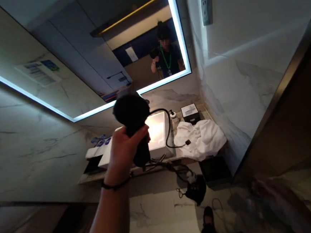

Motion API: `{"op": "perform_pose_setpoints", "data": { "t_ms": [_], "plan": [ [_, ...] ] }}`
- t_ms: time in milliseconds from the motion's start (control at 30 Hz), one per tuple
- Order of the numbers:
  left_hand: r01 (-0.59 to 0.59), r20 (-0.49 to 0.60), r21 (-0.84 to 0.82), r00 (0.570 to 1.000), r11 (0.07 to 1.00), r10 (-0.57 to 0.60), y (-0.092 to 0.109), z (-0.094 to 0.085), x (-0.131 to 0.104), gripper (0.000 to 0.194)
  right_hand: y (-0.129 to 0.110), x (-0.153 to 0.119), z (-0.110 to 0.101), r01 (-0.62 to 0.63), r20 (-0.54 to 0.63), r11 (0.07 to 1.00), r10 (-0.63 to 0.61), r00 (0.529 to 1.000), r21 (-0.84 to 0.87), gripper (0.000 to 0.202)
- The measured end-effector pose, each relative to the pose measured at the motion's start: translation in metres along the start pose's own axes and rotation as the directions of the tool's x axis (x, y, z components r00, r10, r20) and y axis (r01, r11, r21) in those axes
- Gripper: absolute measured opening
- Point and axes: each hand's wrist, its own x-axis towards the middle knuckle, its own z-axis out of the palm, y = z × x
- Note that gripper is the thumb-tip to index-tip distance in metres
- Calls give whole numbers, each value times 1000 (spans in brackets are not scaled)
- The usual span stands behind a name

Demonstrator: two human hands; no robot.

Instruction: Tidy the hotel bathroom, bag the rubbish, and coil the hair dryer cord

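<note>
- The left hand (121, 146) is clamped round the handle of a black hair dryer (131, 113), raised before the white basin (159, 152).
- It looks light, stiff, perhaps slippery; the handle seems the best hold.
- The right hand (261, 188), far right, blurs; I can't tell its grip.

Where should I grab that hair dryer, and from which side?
Probably by the handle, below the bulky round head: it's slim enough for the left hand to wrap. Coming from the left looks easiest, as that hand does, since the cord loops out on the right.
</note>
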Motion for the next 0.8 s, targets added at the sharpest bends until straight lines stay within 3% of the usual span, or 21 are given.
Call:
{"op": "perform_pose_setpoints", "data": {
  "t_ms": [67,100,167,200,267,333,433,500,633,700,800],
  "plan": [
    [97,88,8,991,995,-97,-3,2,-21,31,-47,-10,42,134,197,987,-115,974,-87,79],
    [129,123,-5,984,992,-128,-4,4,-29,32,-68,-16,62,263,259,958,-228,939,-112,81],
    [194,181,-44,966,980,-184,-7,9,-41,35,-96,-30,102,458,496,869,-319,808,-186,80],
    [229,213,-64,954,971,-211,-9,11,-46,36,-103,-36,121,539,558,821,-361,747,-190,79],
    [296,290,-108,923,949,-255,-15,15,-54,38,-106,-49,158,657,659,734,-412,630,-169,76],
    [352,354,-140,891,925,-285,-25,16,-61,38,-99,-61,193,659,720,751,-438,538,-36,72],
    [425,407,-204,856,882,-318,-44,10,-66,37,-85,-81,238,567,795,820,-395,461,78,72],
    [465,400,-276,852,841,-339,-57,4,-66,36,-76,-92,262,491,833,868,-327,446,78,67],
    [459,405,-295,854,838,-325,-80,-14,-67,31,-61,-104,299,381,816,915,-316,484,128,50],
    [397,437,-249,860,883,-263,-88,-24,-68,28,-58,-110,313,302,782,941,-302,546,153,50],
    [174,422,-88,899,981,-121,-92,-37,-68,28,-59,-124,336,173,664,957,-286,690,232,61]
  ]
}}
